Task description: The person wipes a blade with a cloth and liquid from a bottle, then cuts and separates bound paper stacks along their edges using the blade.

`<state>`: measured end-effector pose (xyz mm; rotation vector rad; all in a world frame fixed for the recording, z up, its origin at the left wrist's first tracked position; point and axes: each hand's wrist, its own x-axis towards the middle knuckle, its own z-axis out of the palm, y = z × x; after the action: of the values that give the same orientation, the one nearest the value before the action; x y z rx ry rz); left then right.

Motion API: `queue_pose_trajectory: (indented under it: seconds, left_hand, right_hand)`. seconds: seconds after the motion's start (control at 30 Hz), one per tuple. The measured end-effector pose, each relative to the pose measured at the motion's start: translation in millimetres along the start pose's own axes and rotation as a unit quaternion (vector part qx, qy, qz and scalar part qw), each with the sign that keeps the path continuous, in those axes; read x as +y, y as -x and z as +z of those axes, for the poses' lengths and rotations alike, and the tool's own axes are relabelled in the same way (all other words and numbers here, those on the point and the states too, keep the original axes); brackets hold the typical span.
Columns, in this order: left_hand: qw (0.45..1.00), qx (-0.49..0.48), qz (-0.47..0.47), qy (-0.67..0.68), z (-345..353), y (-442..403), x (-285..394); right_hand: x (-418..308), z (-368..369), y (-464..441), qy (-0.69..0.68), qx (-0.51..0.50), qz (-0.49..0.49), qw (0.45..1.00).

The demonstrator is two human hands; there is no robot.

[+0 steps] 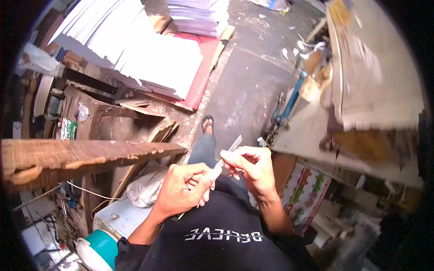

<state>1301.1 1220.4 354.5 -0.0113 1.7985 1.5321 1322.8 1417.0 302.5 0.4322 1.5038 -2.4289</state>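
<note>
A thin, narrow, pale translucent strip (235, 143) slants up and to the right in front of my dark shirt. My left hand (187, 185) pinches its lower end between thumb and fingers. Higher up, the thumb and forefinger of my right hand (253, 169) close on the strip near its middle. Both hands are close together above my lap. What exactly the strip is, I cannot make out.
Stacks of white paper (167, 63) lie on a red board (208, 67) at the upper left. A wooden beam (90, 158) juts in from the left. A teal and white bucket (101, 248) stands lower left. At the right is a pale bench (307, 144).
</note>
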Motion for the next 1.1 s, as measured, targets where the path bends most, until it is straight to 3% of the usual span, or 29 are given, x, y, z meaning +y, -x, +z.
queue_pose_trajectory:
  seconds: [0.37,0.43,0.57,0.83,1.0,1.1]
  left_hand:
    - [0.994,0.045,0.053,0.089,-142,-140,116]
    - [0.988,0.048,0.097,0.111,-165,-159,135]
    - [0.994,0.062,0.064,0.067,-193,-203,171]
    - [0.99,0.139,0.027,0.015,-208,-348,262]
    - [0.984,0.173,0.038,-0.022,-197,-480,349]
    - [0.984,0.172,0.044,0.011,-198,-555,415]
  right_hand:
    - [-138,67,-237,0.114,-0.057,-0.045,0.991]
    - [-156,76,-271,0.125,-0.051,-0.053,0.989]
    - [-181,73,-339,0.12,-0.054,-0.057,0.99]
    - [-249,23,-496,0.045,-0.083,0.007,0.995]
    - [-336,-40,-621,0.05,-0.09,-0.003,0.995]
    - [-402,-82,-692,0.13,-0.098,-0.037,0.986]
